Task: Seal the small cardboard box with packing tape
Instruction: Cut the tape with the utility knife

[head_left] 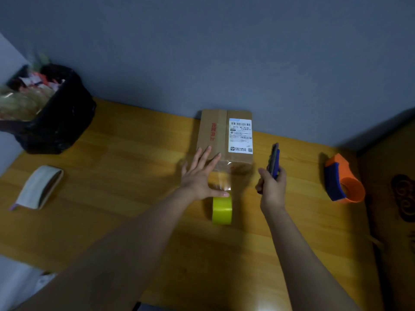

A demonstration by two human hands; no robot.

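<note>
Two hands were at work over the wooden counter [134, 176]. The cardboard box [224, 135] lay flat near the wall, its label up, and a clear strip of tape [221, 176] ran from its near edge down to the yellow tape roll [222, 211], which stood on its rim just in front of the box. The left hand [199, 178] was released, fingers spread, its palm over the counter and fingertips lying on the near left part of the box top, thumb touching the roll's upper edge. The right hand [272, 187] was clenched around a blue utility knife [274, 161] held upright just right of the strip, pointing away from the person.

The main risk looked to be the cut. The strip hung slack between box and roll, and a blade pushed into loose tape would likely drag it, wrinkle it or fold it onto itself instead of parting it. The left thumb sat close to where the blade would probably cross, so a slip could nick it. With the roll only standing on its rim, a tug could roll it and peel the strip off the box edge. A cut too near the box would leave too little tail to fold down the side.
</note>
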